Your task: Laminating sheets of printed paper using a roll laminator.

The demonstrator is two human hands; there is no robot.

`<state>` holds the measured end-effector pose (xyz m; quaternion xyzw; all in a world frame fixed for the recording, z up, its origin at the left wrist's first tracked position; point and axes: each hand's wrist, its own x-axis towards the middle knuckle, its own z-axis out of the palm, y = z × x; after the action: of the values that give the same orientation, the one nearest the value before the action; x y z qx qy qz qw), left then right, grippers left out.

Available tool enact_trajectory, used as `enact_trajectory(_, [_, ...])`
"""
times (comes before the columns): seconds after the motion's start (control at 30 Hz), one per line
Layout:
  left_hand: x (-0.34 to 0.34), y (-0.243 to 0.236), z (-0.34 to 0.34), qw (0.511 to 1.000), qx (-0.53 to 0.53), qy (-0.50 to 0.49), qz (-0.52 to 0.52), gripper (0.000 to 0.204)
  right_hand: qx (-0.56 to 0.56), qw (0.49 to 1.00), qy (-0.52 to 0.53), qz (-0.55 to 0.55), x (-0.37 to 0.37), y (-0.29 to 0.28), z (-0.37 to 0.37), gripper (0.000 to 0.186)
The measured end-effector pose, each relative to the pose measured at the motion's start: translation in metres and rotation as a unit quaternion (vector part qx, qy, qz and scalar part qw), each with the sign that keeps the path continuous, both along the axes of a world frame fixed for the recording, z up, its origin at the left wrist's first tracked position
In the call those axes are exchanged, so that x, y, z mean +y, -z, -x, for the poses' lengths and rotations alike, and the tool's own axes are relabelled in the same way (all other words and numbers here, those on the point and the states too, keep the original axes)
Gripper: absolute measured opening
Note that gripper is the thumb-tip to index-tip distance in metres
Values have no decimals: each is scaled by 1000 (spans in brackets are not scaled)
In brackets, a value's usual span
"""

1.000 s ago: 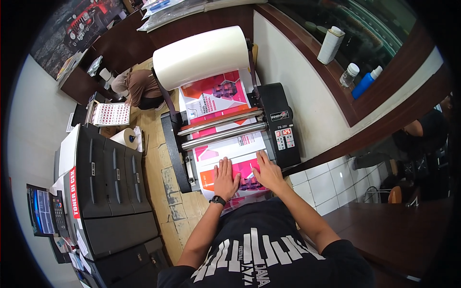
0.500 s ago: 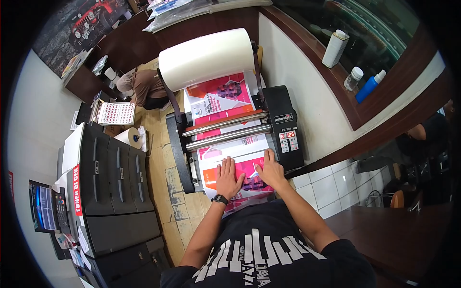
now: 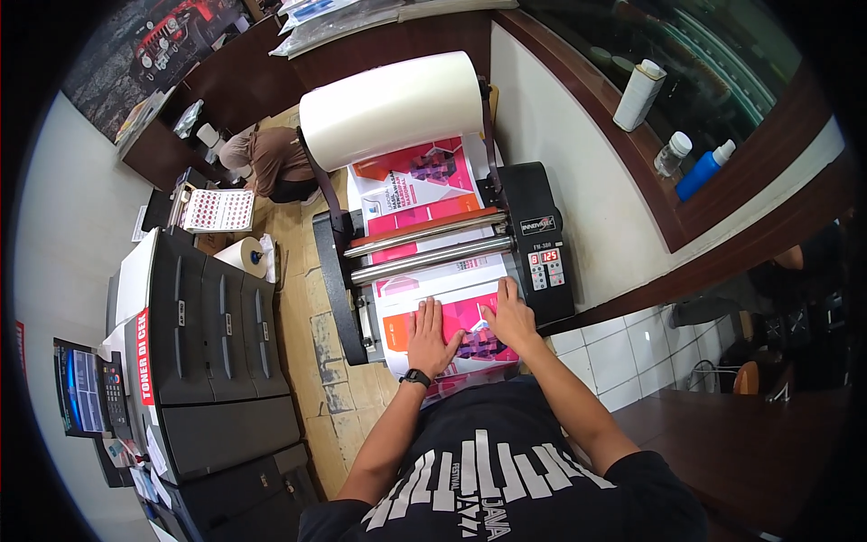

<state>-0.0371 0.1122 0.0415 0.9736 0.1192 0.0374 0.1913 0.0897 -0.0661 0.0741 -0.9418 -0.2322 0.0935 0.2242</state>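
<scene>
Flat on a pink, orange and white printed sheet (image 3: 470, 318) rests my left hand (image 3: 431, 340), its fingers stretched toward the rollers. My right hand (image 3: 511, 323) lies on the same sheet at its right side, fingers extended and thumb spread inward. The sheet is on the front of a black roll laminator (image 3: 336, 294), just before its silver roller (image 3: 433, 260). Another printed sheet (image 3: 424, 181) shows behind the rollers, under a big roll of pale film (image 3: 393, 108). A lit control panel (image 3: 545, 268) sits right of my right hand.
At the left stands a large dark grey printer (image 3: 208, 325) with a screen (image 3: 83, 388). A person in brown (image 3: 275, 158) crouches at the back left near a sheet of round red prints (image 3: 219, 210). Bottles, one a blue spray bottle (image 3: 704, 172), stand on the right ledge.
</scene>
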Motion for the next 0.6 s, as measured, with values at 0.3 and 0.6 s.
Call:
enact_trajectory(0.3, [2,3,-6,1000,-3,-5,-17,88,-5,1000,-1,10,4,1,-9,80])
enact_trajectory(0.6, [3,2,-15,1000,-5,-15,-17,88,20,1000,-7,23,6,-7,-15,79])
